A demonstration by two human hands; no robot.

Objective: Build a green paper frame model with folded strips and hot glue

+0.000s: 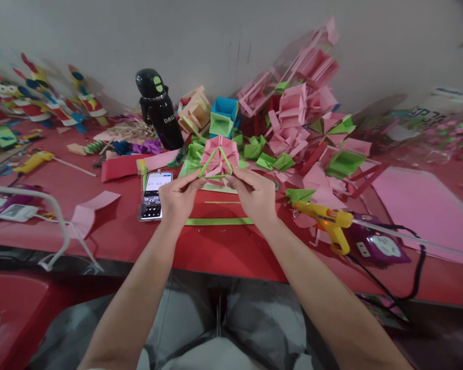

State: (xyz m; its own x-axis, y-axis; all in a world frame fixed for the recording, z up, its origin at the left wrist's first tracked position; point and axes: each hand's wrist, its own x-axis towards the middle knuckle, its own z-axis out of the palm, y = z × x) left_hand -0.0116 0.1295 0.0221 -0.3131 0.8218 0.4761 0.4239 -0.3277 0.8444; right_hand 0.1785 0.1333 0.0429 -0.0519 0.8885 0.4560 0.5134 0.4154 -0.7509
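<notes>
A narrow green paper strip (pixel 215 177), folded into a triangle-like shape, is held up between both hands. My left hand (pixel 180 198) pinches its left corner, and my right hand (pixel 255 195) pinches the right corner. Just behind the strip sits a pink folded-paper piece (pixel 220 154), partly covered by it. On the red table below the hands lie a flat green strip (pixel 219 221) and a thinner one (pixel 221 202). A phone (pixel 154 195) showing a timer lies beside my left hand.
A black bottle (pixel 162 115) stands behind the phone. Pink folded-paper pieces (pixel 293 103) are piled at the back right. A yellow glue gun (pixel 327 221) and a purple power strip (pixel 378 244) are at the right. A white tubular frame (pixel 57 216) crosses the left edge.
</notes>
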